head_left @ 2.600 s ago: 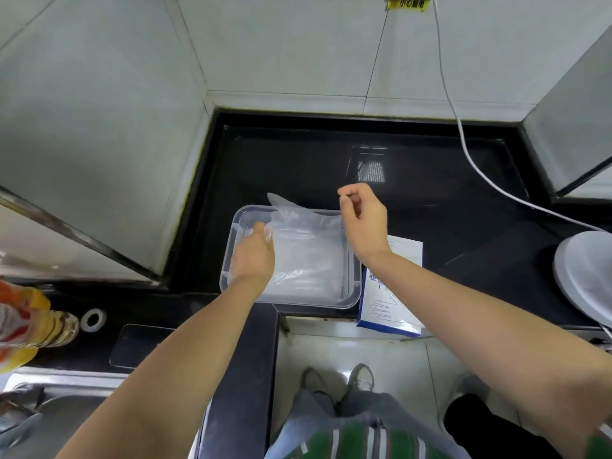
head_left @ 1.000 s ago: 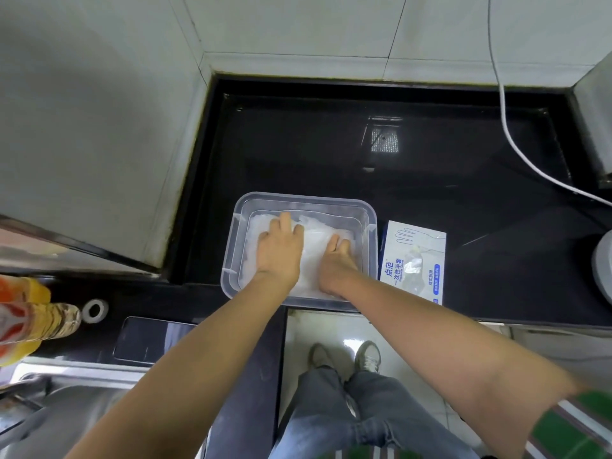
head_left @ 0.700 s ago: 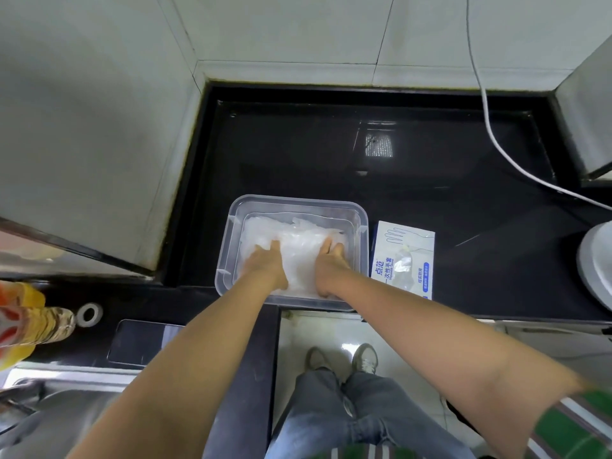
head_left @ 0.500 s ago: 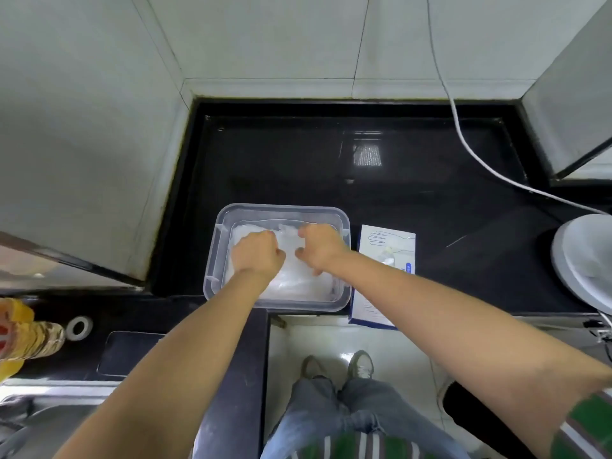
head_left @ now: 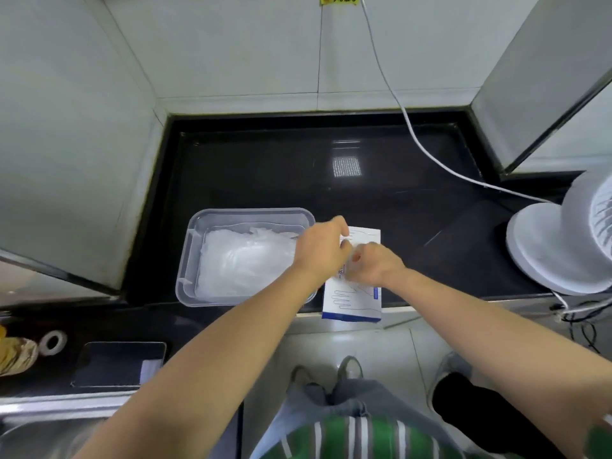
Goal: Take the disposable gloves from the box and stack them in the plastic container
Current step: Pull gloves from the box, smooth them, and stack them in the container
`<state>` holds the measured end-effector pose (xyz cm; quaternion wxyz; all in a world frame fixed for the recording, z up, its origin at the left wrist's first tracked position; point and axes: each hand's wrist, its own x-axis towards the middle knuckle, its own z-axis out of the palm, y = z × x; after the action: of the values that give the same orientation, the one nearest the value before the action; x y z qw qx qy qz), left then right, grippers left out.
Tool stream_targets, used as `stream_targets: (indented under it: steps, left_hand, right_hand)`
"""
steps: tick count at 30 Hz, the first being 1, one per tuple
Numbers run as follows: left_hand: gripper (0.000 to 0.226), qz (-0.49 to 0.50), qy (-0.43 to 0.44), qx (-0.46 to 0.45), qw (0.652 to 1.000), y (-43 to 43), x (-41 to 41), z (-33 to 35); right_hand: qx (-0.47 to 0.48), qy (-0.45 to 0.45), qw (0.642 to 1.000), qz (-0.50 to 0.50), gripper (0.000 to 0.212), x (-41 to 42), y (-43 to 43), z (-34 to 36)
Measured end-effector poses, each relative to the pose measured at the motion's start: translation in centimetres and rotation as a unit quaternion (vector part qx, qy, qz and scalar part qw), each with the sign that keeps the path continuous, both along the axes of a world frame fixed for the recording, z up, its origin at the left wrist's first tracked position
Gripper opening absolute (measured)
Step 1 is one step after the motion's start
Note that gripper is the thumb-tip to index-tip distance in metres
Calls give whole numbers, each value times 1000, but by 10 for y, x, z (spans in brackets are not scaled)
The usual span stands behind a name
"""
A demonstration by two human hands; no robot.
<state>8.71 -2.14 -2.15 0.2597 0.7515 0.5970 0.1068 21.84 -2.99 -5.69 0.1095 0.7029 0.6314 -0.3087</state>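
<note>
Left hand (head_left: 321, 251), right hand (head_left: 376, 265) curled atop box (head_left: 354, 301); cannot tell if pinching anything. Plastic container (head_left: 195, 226) of gloves (head_left: 245, 263) just left.

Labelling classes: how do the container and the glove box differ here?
The container is clear plastic, open-topped, with gloves piled inside; the box is white printed card. The container is wider, the box narrower. The left hand and right hand are at the box, not the container. Both sit on the black counter.

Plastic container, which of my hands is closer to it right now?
Left. The left hand hovers at the plastic container's right rim; the right hand is beyond it, over the glove box.
</note>
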Motion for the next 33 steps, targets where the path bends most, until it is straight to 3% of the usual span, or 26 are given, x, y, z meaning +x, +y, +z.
stream_targets:
  steps: [3,6,9,15,21,25,27,30,33]
  left_hand:
    - [29,-31,41,-60,997,-7,19,-10]
    - [40,-44,99,-138,984,-15,32,-25]
    - [53,-34,125,-199,971,-22,38,-43]
    - [78,20,79,-213,974,-27,36,-59]
    - [75,34,50,-217,974,-25,35,-62]
    - [73,36,44,-214,975,-25,35,-63]
    - [74,25,55,-209,976,-25,34,-65]
    - [73,23,58,-207,976,-24,34,-66]
    - [74,22,64,-201,977,-23,35,-66]
  right_hand:
    - [29,-1,999,19,8,1,-9,-9]
    - [70,-7,998,-2,22,8,-11,-19]
    - [68,24,997,-27,17,15,-9,-23]
    - [87,85,990,-67,18,25,-6,-24]
    - [93,-13,996,-9,24,13,-9,-35]
    - [109,-17,993,-40,19,6,-9,-32]
    - [117,29,990,-72,16,9,-8,-31]
    - [109,185,967,-138,20,21,-2,-33]
    - [116,300,938,-125,15,30,3,-27]
